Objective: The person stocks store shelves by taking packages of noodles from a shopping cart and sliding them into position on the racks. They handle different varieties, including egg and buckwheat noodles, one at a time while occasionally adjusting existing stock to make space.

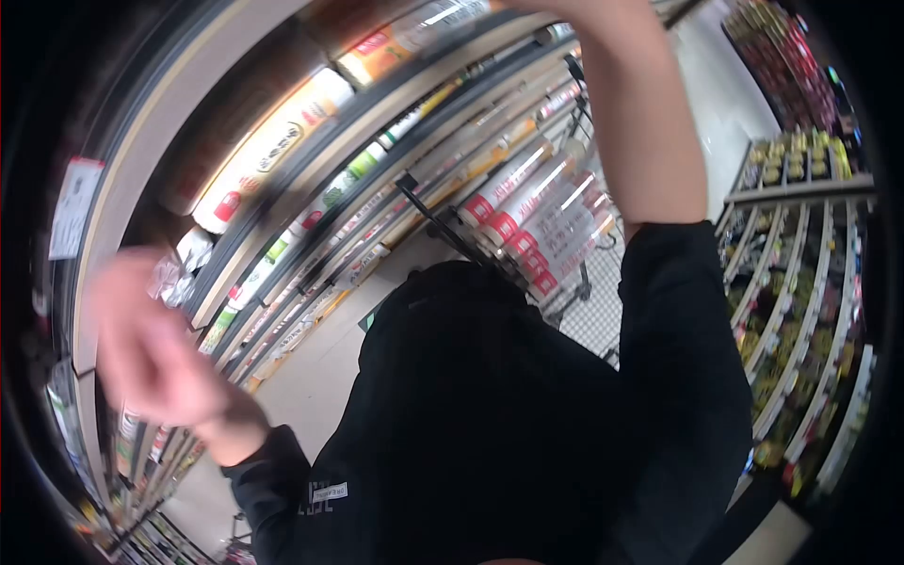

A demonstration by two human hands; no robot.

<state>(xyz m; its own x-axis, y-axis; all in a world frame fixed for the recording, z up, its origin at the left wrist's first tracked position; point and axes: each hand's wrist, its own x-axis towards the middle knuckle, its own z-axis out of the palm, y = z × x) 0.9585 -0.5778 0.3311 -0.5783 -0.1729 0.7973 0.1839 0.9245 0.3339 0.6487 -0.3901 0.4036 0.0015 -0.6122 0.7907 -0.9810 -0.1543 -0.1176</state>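
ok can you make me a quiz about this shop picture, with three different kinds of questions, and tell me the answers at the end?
1. Which arm reaches the top edge of the picture?
A) left
B) right
C) neither

2. True or false: the left hand looks blurry.

3. Fill in the missing colour: the packs in the cart have ____ and white labels.

Key:
1. B, the right arm
2. True
3. red

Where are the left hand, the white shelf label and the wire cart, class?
Left hand [155, 348]: head view, its blurred middle.
White shelf label [74, 212]: head view, its middle.
Wire cart [603, 320]: head view, its mesh.
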